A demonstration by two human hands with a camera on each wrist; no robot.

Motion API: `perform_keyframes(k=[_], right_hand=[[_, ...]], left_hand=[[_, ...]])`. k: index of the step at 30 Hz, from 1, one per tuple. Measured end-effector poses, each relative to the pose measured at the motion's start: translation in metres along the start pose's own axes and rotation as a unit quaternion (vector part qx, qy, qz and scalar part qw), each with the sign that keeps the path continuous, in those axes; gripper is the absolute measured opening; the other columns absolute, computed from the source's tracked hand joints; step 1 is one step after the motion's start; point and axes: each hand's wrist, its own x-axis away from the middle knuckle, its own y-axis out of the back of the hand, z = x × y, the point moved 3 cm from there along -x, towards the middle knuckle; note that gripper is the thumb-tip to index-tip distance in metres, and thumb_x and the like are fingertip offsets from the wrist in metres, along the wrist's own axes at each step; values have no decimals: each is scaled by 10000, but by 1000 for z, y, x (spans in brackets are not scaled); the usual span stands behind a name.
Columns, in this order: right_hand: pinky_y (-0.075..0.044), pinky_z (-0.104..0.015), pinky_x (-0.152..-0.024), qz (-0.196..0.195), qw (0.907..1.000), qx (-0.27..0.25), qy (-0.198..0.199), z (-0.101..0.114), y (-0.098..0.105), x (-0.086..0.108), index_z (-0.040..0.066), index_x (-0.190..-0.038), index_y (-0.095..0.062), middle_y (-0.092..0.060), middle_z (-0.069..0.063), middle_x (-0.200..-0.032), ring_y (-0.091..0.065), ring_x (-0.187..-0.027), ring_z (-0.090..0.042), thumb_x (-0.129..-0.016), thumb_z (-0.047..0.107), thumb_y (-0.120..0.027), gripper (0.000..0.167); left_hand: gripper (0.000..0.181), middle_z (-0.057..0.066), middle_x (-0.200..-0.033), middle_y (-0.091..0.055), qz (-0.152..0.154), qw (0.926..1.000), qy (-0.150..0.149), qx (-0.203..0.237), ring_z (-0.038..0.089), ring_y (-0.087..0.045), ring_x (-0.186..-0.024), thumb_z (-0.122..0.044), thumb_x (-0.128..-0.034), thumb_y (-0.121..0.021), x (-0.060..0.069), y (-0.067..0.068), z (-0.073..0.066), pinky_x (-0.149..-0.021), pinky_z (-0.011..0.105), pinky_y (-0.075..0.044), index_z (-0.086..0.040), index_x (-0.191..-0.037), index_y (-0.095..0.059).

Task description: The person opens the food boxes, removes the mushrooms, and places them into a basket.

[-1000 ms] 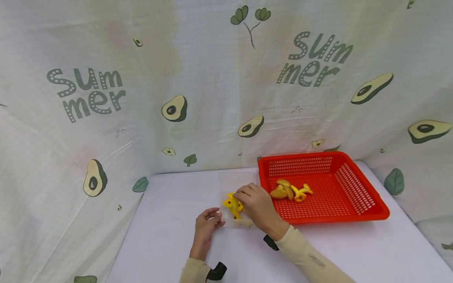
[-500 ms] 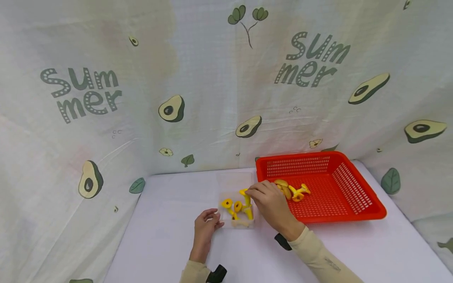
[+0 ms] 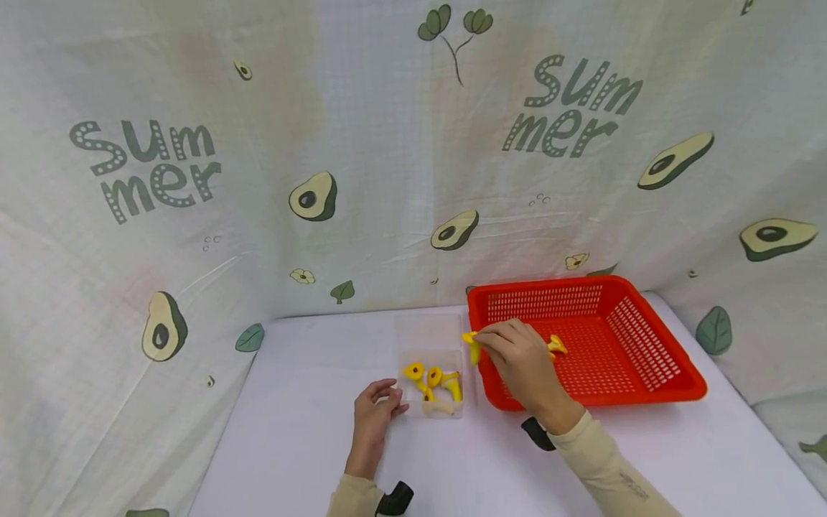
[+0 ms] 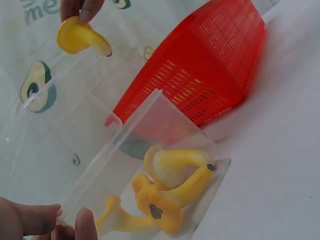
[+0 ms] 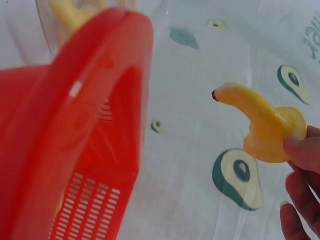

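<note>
My right hand (image 3: 526, 362) pinches a yellow toy mushroom (image 5: 267, 125) by its cap, thumb on one side and fingers on the other. It is held up at the left rim of the red basket (image 3: 646, 398), the stem pointing down in the head view. My left hand (image 3: 376, 416) is at the left side of a clear plastic box (image 4: 165, 110); thumb and a finger grip its rim in the left wrist view. Inside the box lie several yellow mushrooms (image 4: 175, 192), tumbled together with dark spots on them.
The box's clear lid (image 3: 428, 332) lies open toward the back. More yellow pieces (image 3: 556, 345) lie in the basket, partly hidden by the right hand. A printed cloth (image 3: 375, 143) hangs behind the white table (image 3: 310, 402).
My right hand has lifted a yellow mushroom up out of the box and carried it right to the basket's rim. The left hand has stayed by the box.
</note>
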Motion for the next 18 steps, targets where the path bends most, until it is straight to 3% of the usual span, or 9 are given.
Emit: perform_keyframes(k=[11,18], right_hand=[[-650,-444,-799,-83,9989,134,-439,-31,26,-4,61,-1035,-817,-772,-65,-1001,-646,-927,-234,-714,-71,-931,365],[-645,-478,-806,99,9990,295,-317,-51,37,-8,49,-1037,-811,-772,-84,-999,-649,-929,-259,-710,-101,-919,375]], left_hand=[[323,101,-950,-595,44,10000,35,61,155,-633,-709,95,-977,-671,0,1,-1,-720,276,-663,149,-1286,-596],[321,98,-953,-599,34,10000,69,56,153,-643,-702,91,-979,-672,1,1,-2,-718,278,-663,143,-1287,-598]])
